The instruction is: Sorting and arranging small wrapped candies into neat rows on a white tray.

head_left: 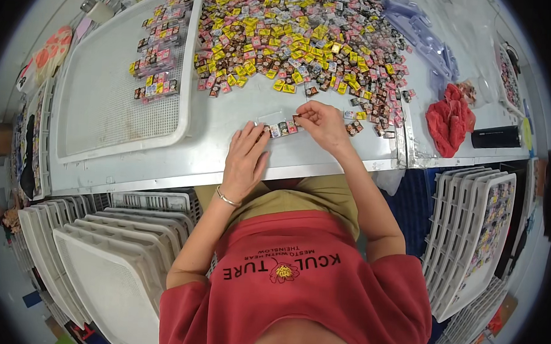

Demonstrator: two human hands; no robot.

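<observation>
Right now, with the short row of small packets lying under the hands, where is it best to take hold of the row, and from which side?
Probably at its two ends. The row of small packets lies flat along the table edge, with the left hand at its left end and the right hand at its right. Pinching inward from above, from both ends, should keep the loose packets together.

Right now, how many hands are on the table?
2. The left hand lies flat at the table's near edge, beside a short row of small packets. The right hand pinches the row's far end. No other hands show.
</observation>
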